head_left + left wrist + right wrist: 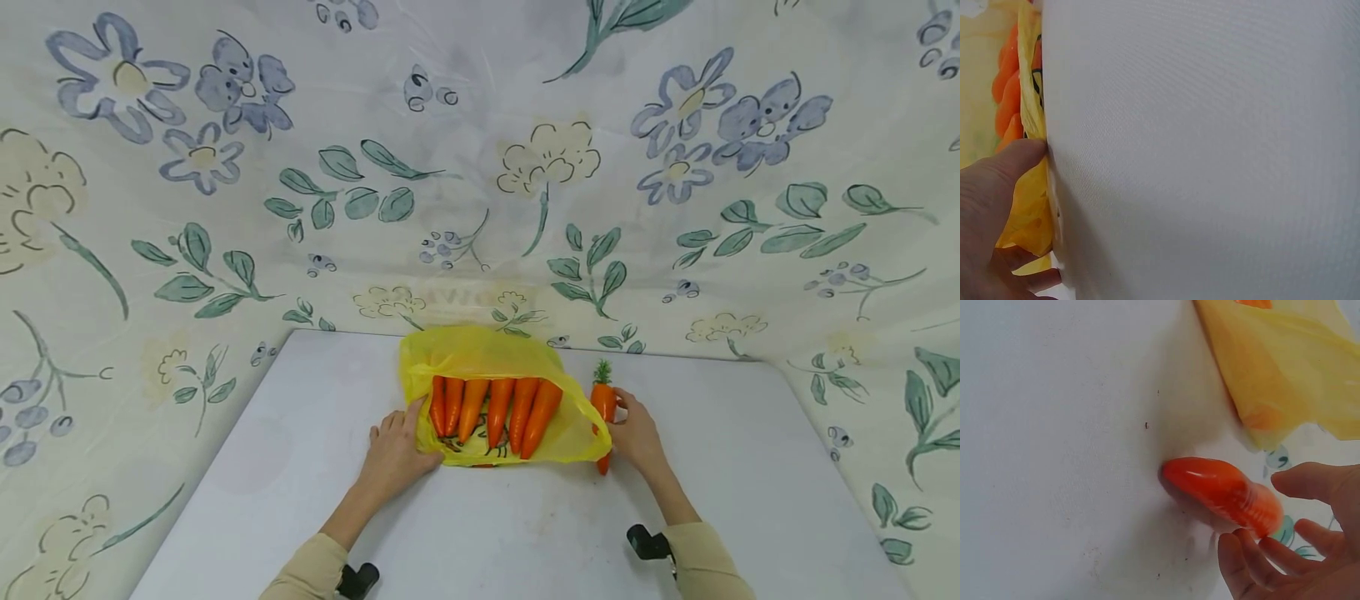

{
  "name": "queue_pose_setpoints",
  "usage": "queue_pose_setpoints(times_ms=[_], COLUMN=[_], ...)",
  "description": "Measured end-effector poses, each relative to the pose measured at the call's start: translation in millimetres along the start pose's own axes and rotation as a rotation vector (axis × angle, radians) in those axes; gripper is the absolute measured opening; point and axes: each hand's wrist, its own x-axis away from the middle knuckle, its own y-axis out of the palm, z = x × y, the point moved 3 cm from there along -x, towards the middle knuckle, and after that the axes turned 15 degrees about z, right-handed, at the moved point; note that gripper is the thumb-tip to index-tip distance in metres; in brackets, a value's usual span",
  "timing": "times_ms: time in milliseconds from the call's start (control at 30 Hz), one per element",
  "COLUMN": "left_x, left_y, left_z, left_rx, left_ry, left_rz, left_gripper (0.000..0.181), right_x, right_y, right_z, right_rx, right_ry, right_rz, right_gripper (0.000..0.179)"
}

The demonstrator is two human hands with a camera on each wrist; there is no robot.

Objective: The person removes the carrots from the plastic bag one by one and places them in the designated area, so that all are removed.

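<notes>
A yellow plastic bag (480,350) lies on the white table with its mouth toward me. Several orange carrots (501,408) lie side by side in it, their tips pointing to the mouth. My left hand (397,446) holds the bag's left edge, thumb in front and fingers behind, as the left wrist view shows. Right of the bag lies a single carrot (602,400) with a short green top. Around its upper part is my right hand (637,433); in the right wrist view, the fingers (1279,556) come up against the carrot and the thumb stands slightly off it.
A floral cloth (480,167) hangs behind the white table (517,533) and at both sides. Black wrist devices (648,542) are on both forearms. Small dark specks (1146,425) dot the tabletop.
</notes>
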Motion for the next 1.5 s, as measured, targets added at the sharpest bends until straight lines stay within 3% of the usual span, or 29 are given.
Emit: queue_pose_setpoints(times_ms=[833,1500], left_x=[-0.1,1.7], left_y=[1.8,1.2], left_z=[-1.6,-3.6], left_rx=[0.005,-0.001], left_ry=[0.016,0.005], left_rz=[0.015,-0.005], left_gripper=[0.09,0.093], right_x=[9.5,40.7], right_y=[-42,-59], right_z=[-28,-84], right_rx=[-0.092,-0.203], right_ry=[-0.087,-0.222], right_rz=[0.024,0.044], right_gripper=[0.066,0.062])
